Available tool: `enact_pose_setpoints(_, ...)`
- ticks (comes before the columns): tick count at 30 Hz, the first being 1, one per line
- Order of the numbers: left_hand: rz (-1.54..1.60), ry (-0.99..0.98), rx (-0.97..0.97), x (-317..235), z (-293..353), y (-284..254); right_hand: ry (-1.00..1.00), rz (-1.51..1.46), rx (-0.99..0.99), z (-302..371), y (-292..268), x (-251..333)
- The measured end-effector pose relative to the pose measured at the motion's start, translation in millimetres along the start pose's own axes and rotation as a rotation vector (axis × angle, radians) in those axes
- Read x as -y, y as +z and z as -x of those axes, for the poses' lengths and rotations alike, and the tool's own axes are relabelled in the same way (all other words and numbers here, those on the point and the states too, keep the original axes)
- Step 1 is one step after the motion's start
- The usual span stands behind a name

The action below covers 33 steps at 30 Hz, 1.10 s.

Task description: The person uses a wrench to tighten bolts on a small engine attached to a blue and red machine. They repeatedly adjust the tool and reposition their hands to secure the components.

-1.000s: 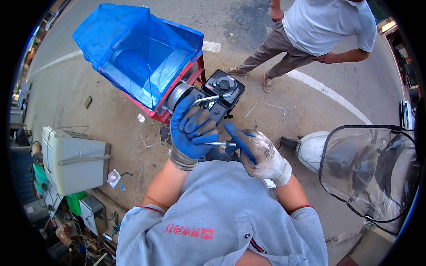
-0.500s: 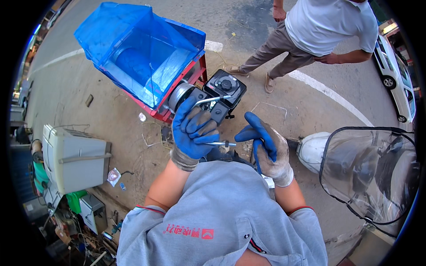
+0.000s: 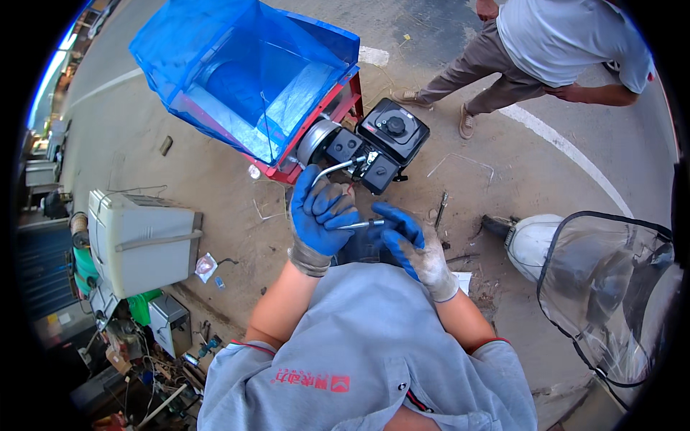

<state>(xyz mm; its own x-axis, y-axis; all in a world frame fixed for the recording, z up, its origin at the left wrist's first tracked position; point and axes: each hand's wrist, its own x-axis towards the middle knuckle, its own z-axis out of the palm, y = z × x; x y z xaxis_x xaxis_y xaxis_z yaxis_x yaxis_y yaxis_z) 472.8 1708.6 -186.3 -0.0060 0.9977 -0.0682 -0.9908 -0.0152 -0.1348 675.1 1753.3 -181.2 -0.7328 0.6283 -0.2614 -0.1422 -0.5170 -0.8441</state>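
Note:
My left hand (image 3: 320,221), in a blue-coated grey glove, is closed around a bent metal socket wrench (image 3: 332,169). One arm of the wrench angles up from the fist in front of the small black engine (image 3: 394,129); a straight end sticks out lower right. My right hand (image 3: 413,248), gloved alike, has its fingers apart on either side of that lower end, very near it; whether they touch is unclear. The engine sits beside a silver pulley (image 3: 316,140) on a machine with a red frame (image 3: 277,172) and a blue hopper (image 3: 237,79).
At upper right a person (image 3: 568,43) in a white shirt stands beside the machine. A scooter's clear windshield (image 3: 611,287) is close on my right. A pale appliance (image 3: 147,244) and a heap of tools and scrap (image 3: 158,366) lie left. A long metal tool (image 3: 441,210) rests on the ground.
My right hand has come in to the lower end of the wrench, its fingers now around that end. My left hand keeps its hold. The whole view has shifted slightly.

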Motion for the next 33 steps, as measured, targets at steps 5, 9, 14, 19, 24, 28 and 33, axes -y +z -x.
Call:
enact_pose_setpoints(5, -0.087, 0.085, -0.247, -33.9, 2.0, -22.7, 0.193, -0.135, 0.087, -41.9, 4.5, -12.9)
enact_pose_setpoints(9, -0.54, 0.242, -0.585, -56.9, -4.8, -35.8, 0.217, -0.063, 0.068, -75.9, 6.5, -30.8)
enact_pose_setpoints(14, -1.924, 0.239, -0.665, -129.2, -0.8, -117.5, 0.188, -0.274, -0.092, -127.4, -2.7, -77.9)
enact_pose_setpoints(19, -2.033, 0.14, -0.999, -160.3, -82.7, -101.6, 0.126, -0.667, -0.191, -198.9, -11.0, -165.5)
enact_pose_setpoints(24, -2.533, -0.065, -0.918, -218.0, -161.1, -141.2, 0.071, -0.789, -0.217, -295.3, -9.8, -246.6)
enact_pose_setpoints(28, -2.663, -0.079, -1.058, -236.2, -184.0, -152.5, 0.026, -0.931, -0.235, -342.5, 6.4, -281.7)
enact_pose_setpoints(33, -2.785, -0.111, -1.055, -254.9, -187.4, -150.3, 0.018, -0.988, -0.225, -328.8, 13.7, -300.8)
